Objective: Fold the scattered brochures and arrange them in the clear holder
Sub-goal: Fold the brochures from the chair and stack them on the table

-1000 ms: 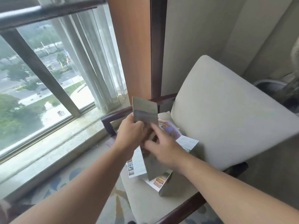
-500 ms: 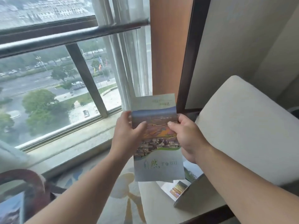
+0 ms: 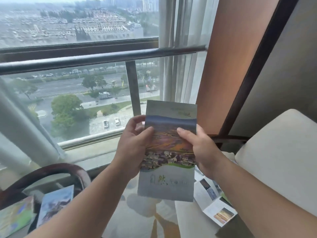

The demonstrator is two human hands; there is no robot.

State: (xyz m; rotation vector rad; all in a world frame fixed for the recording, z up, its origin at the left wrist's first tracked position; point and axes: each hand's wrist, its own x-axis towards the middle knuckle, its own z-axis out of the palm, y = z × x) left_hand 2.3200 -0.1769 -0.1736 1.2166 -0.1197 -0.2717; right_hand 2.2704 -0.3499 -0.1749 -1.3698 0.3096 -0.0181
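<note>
While left hand (image 3: 132, 148) and right hand (image 3: 202, 148) fingers (image 3: 182, 132) pinch the folded brochure (image 3: 169, 179) by its side edges, it hangs upright | step: likely crease check | next: locate holder, not in view

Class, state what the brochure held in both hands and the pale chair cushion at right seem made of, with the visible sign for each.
Brochure: thin printed paper, apparently semi-gloss; colour photo, crisp straight edges, lower part flat though unsupported. Chair cushion: pale matte fabric or leatherette, uncertain; smooth surface, softly rounded corners, no glare.
</note>
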